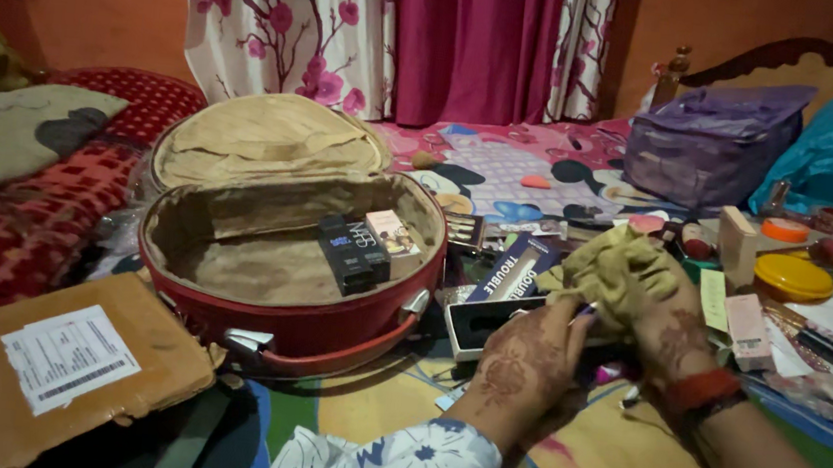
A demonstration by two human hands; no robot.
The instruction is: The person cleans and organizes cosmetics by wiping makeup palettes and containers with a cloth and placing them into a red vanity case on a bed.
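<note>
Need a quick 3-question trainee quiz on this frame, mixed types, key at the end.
1. True or false: the lid of the red round case is shut.
2. What do the left hand and right hand both touch?
A. cardboard parcel
B. olive cloth
C. purple bag
3. Fill in: two small ____ lie inside the case.

Key:
1. False; the lid stands open.
2. B, the olive cloth; the cardboard parcel and purple bag lie apart from both hands.
3. Boxes: a dark box and a lighter box.
</note>
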